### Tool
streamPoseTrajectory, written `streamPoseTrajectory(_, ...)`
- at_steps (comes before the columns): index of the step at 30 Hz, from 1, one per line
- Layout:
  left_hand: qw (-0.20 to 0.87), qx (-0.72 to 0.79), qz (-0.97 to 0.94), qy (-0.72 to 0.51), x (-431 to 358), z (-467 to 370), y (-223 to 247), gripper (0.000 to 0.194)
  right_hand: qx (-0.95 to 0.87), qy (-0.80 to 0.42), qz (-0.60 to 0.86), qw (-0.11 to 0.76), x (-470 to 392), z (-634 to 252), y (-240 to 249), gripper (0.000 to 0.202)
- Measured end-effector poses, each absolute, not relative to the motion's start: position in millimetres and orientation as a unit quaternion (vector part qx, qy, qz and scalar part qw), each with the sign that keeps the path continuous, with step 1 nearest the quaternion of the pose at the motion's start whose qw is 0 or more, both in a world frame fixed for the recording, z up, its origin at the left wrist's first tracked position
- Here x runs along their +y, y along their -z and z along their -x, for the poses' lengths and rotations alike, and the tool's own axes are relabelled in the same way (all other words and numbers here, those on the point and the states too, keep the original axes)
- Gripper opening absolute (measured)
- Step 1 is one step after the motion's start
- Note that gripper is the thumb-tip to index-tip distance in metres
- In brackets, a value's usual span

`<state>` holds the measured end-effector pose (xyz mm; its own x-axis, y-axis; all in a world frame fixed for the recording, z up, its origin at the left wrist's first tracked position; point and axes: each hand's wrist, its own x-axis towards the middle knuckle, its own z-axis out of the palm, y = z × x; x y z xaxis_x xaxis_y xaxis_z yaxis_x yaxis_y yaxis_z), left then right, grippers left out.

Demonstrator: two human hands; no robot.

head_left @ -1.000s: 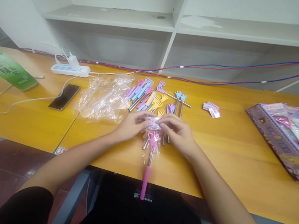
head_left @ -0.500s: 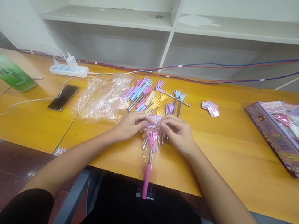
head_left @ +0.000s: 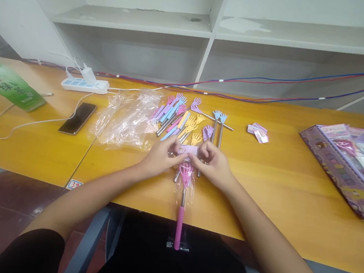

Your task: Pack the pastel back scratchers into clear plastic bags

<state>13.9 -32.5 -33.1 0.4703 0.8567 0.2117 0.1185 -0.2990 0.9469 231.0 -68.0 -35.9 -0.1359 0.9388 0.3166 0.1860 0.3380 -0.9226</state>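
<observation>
A pink hand-shaped back scratcher [head_left: 179, 225] lies in a clear plastic sleeve, its handle reaching past the table's front edge. At the sleeve's top is a small pale purple card [head_left: 188, 150]. My left hand [head_left: 163, 156] pinches the card's left side, fingers curled and thumb against its lower edge. On the other side, my right hand [head_left: 213, 164] grips the card the same way, the two thumbs nearly meeting. Just beyond my hands lie several loose scratchers [head_left: 177, 118] in pink, blue, purple and yellow.
Crumpled clear bags [head_left: 127, 118] lie left of the scratchers. Further left are a phone [head_left: 77, 118], a power strip [head_left: 84, 84] with a white cable, and a green bottle [head_left: 10, 87]. Small cards [head_left: 258, 132] lie to the right, near a purple box [head_left: 338, 175] holding packed items.
Both hands have shifted slightly toward me, and the thumbs have come together over the card's lower edge. The card now shows flatter between them; the sleeved scratcher has slid slightly nearer.
</observation>
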Motion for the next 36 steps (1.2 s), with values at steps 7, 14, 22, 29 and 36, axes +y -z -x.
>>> streamPoseTrajectory(7,0.554,0.334,-0.645,-0.406,-34,-17,36,0.036,-0.612,-0.445,0.411,0.509,-68,-228,38,0.054)
streamPoseTrajectory(14,0.59,0.317,-0.612,-0.421,-23,-12,27,0.035,-0.572,-0.487,0.395,0.529,-64,-234,35,0.058)
streamPoseTrajectory(22,0.577,0.354,-0.592,-0.437,-21,-11,27,0.039,-0.558,-0.522,0.435,0.477,-57,-240,28,0.052)
streamPoseTrajectory(29,0.542,0.368,-0.54,-0.528,-12,-6,20,0.047,-0.64,-0.47,0.507,0.335,-110,-208,18,0.04)
streamPoseTrajectory(36,0.587,0.324,-0.573,-0.471,-27,-13,21,0.02,-0.598,-0.279,0.64,0.395,-167,-268,38,0.029)
